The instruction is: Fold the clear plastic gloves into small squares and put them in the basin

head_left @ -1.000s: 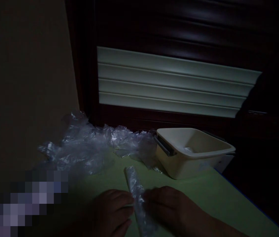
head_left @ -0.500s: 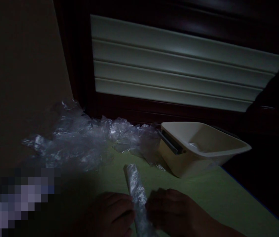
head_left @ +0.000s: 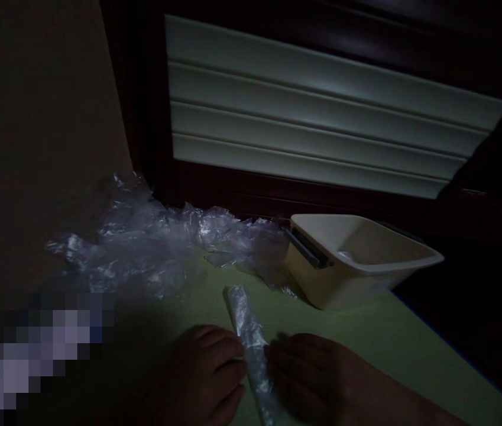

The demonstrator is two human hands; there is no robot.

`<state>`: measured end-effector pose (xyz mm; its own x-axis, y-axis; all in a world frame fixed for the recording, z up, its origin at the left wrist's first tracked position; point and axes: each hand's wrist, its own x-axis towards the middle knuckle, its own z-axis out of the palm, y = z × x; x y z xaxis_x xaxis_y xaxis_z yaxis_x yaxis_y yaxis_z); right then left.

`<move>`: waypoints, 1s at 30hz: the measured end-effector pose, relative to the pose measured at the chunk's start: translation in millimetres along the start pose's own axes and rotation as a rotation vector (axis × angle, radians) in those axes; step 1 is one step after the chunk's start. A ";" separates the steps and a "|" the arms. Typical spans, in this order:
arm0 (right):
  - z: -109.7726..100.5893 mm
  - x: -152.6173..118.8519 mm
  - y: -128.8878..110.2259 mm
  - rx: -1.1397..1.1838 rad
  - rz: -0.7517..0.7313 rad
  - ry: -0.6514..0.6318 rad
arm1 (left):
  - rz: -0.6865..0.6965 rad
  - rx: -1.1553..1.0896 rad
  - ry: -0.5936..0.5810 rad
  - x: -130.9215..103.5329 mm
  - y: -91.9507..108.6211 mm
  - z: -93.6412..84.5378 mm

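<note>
On the green tabletop [head_left: 357, 343] lies a long, narrow strip of folded clear plastic film [head_left: 251, 334], pointing away from me. My left hand [head_left: 217, 376] is at its left edge, fingers curled and closed against the film. Along the right edge rests my right hand [head_left: 310, 376], its fingers stretched out and lying flat against the strip. The strip's near end runs out of the picture between the hands. Dim light hides the thumbs and the exact contact.
Crumpled clear plastic film [head_left: 144, 248] is heaped at the back left, against the wall. A cream plastic bin [head_left: 343, 290] with a dark handle stands at the back right, something pale inside. Behind rises a dark wooden frame with a pale slatted panel [head_left: 313, 112]. A pixelated patch covers the lower left.
The view has shifted slightly, so the bin and panel sit a little higher. My hands stay on either side of the strip, with small finger movements.
</note>
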<state>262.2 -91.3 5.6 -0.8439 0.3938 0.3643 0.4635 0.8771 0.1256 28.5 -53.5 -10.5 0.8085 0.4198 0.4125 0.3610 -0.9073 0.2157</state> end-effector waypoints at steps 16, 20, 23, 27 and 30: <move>5.7 11.5 -4.6 0.544 0.399 0.153 | -0.134 -0.070 0.049 -1.0 7.1 -1.2; 9.2 8.2 -7.1 0.506 0.381 0.150 | -0.124 -0.041 0.063 -2.9 7.2 2.3; 10.6 7.3 -7.2 0.529 0.380 0.153 | -0.119 -0.053 0.079 -3.0 7.7 1.6; 9.4 12.6 -8.7 0.627 0.487 0.155 | -0.133 -0.109 0.098 -1.3 9.6 -0.4; 9.4 16.0 -12.9 0.693 0.638 0.173 | -0.161 -0.175 0.108 -0.5 10.6 -0.4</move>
<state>240.2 -93.8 1.1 -0.4099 0.8566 0.3134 0.5122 0.5005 -0.6980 31.7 -63.3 -8.1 0.6895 0.5675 0.4500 0.3878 -0.8140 0.4324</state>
